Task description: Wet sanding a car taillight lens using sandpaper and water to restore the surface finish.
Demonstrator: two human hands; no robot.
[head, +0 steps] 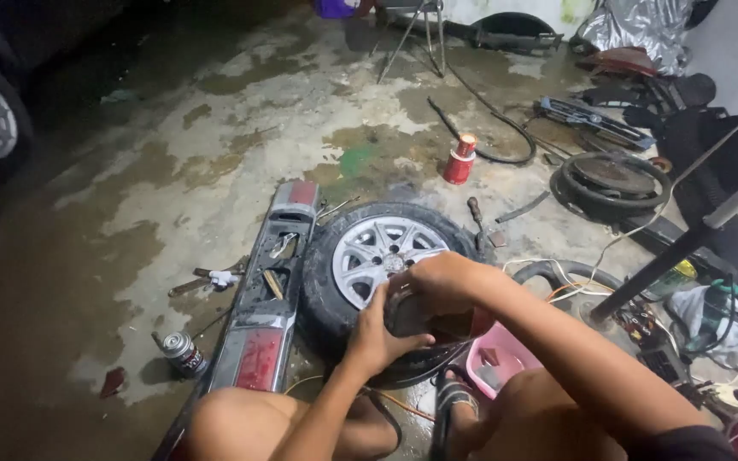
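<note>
A round dark part (412, 314) sits at the near edge of a tyre with a silver rim (377, 252) lying flat on the wet concrete floor (215, 145). The left hand (379, 337) cups it from below, fingers curled around it; the right hand (439, 280) presses on top, fingers bent. A pink tub (493, 363) holding small parts stands just beside. A red can (460, 159) stands farther off, a silver can (183, 353) lies left.

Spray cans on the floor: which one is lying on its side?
The silver can at lower left, beside the long grey car panel, lies on its side. The red can farther off, beyond the wheel, stands upright.
</note>
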